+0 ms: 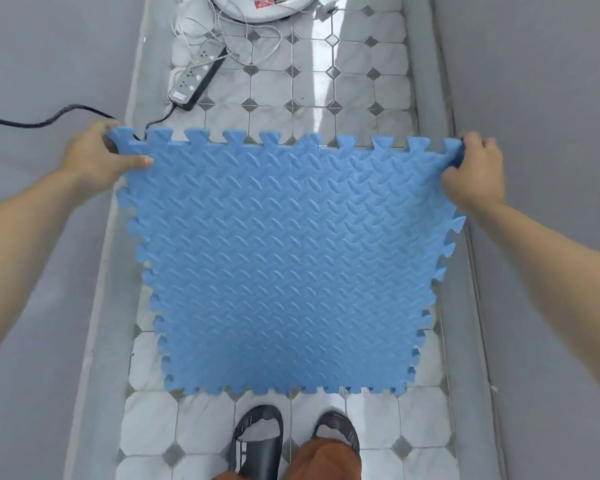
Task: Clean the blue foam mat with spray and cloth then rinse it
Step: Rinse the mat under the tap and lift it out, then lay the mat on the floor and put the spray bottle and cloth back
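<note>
Holding the blue foam mat (288, 258) up by its far corners, with the cleaning apparently not yet begun.

The left hand (96, 155) pinches the far-left corner and the right hand (473, 171) has its grip clenched round the far-right corner, so the mat hangs spread out above the tiled floor (326, 84), in front of the person's sandals (257, 441). No spray, cloth or water shows in view, and the mat's surface looks dry, so by my reading spraying, wiping and rinsing all remain. A power strip (196, 76) with loose cables lies on the floor beyond, which should be kept clear of any rinsing.
</note>
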Demonstrator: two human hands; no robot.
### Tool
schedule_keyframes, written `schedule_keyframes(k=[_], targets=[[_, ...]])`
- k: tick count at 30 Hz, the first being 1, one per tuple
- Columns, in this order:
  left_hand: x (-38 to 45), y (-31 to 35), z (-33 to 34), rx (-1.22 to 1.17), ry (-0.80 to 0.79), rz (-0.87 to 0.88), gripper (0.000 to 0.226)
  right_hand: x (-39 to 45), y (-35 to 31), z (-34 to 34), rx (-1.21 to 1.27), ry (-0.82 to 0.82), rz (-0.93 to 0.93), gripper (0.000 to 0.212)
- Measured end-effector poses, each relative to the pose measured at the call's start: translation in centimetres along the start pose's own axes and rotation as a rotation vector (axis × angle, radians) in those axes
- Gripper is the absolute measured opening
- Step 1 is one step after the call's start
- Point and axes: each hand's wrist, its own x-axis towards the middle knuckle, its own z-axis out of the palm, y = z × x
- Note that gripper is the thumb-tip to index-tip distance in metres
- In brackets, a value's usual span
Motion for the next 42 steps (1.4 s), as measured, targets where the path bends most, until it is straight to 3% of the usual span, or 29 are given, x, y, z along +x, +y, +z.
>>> schedule_keyframes(k=[5, 8, 15, 17, 19, 22, 24, 26, 28, 30, 37, 42], targets=[[7.5, -4.4, 8.2, -0.189, 0.108, 0.011, 0.065, 5.9, 2.1, 9.3, 0.052, 0.056, 0.044, 0.04], [11.1, -7.1, 12.8, -0.209, 0.125, 0.014, 0.073, 8.4, 4.3, 15.0, 0.09, -0.008, 0.065, 0.051], [14.9, -13.6, 20.6, -0.23, 0.164, -0.058, 0.075, 9.8, 7.9, 25.1, 0.084, -0.12, 0.071, 0.049], [14.9, -14.6, 22.2, -0.13, 0.124, -0.026, 0.073, 9.3, 8.2, 27.3, 0.068, -0.184, 0.027, 0.05], [14.3, -15.4, 23.9, 0.121, 0.021, 0.068, 0.066, 8.6, 8.5, 28.9, 0.016, -0.219, -0.02, 0.048], [13.0, -15.9, 25.3, 0.328, -0.013, 0.171, 0.059, 7.8, 8.3, 29.4, 0.004, -0.181, -0.084, 0.037], [11.9, -15.9, 25.7, 0.393, 0.021, 0.169, 0.071, 7.6, 8.5, 29.3, -0.058, -0.141, -0.063, 0.04], [10.6, -16.4, 26.0, 0.456, 0.018, 0.139, 0.085, 7.0, 8.8, 29.5, -0.145, -0.063, 0.133, 0.062], [9.3, -17.5, 26.5, 0.464, -0.03, 0.073, 0.096, 6.1, 9.0, 29.9, -0.122, -0.093, 0.373, 0.084], [8.8, -18.3, 26.9, 0.465, -0.049, 0.05, 0.1, 5.6, 9.1, 30.6, -0.054, -0.122, 0.44, 0.087], [11.8, -17.3, 25.8, 0.641, -0.067, 0.101, 0.098, 6.5, 8.0, 30.2, 0.052, -0.138, 0.24, 0.077], [5.2, -13.7, 24.9, 0.606, -0.205, 0.124, 0.061, -1.4, 5.8, 25.2, -0.12, -0.29, 0.141, 0.067]])
